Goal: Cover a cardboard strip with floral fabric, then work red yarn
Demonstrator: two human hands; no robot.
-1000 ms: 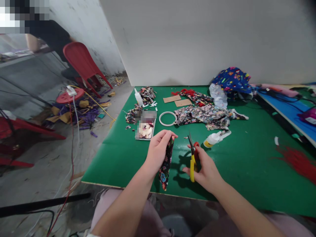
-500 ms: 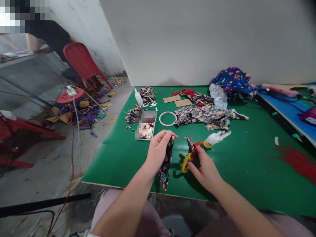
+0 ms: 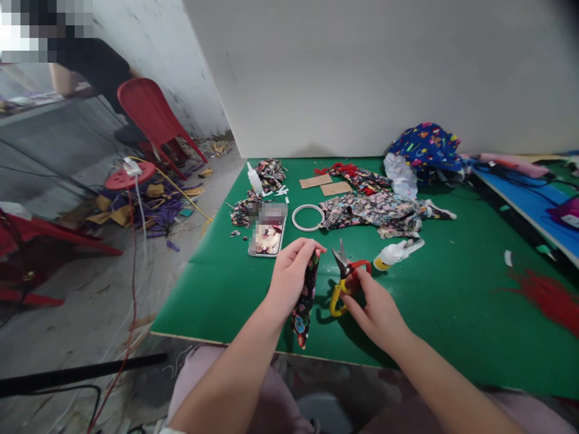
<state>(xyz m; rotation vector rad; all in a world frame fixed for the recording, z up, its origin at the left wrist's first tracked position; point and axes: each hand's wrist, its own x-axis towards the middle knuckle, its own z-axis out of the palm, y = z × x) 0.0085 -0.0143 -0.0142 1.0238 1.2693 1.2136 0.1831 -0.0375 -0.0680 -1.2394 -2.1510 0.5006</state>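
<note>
A narrow strip of dark floral fabric (image 3: 303, 307) hangs down from my left hand (image 3: 292, 265), pinched at its top between thumb and fingers. My right hand (image 3: 377, 307) is wrapped round a pair of scissors (image 3: 345, 272) with one red and one yellow handle. Their blades are parted and point up and away, a short gap to the right of the fabric strip. Just beyond the right hand a white glue bottle (image 3: 392, 255) with a yellow label lies on its side. A white ring (image 3: 308, 218) lies beyond the left hand.
The green table (image 3: 217, 283) carries a phone (image 3: 268, 235), floral fabric pieces (image 3: 375, 211), brown card pieces (image 3: 335, 188) and another white bottle (image 3: 254, 179). Red threads (image 3: 549, 298) lie at right, near a blue board (image 3: 534, 199). A person (image 3: 97, 66) sits at another table, far left.
The scissors have swung slightly left toward the fabric strip, and their blades stand wider apart. My left hand and the strip have barely moved.
</note>
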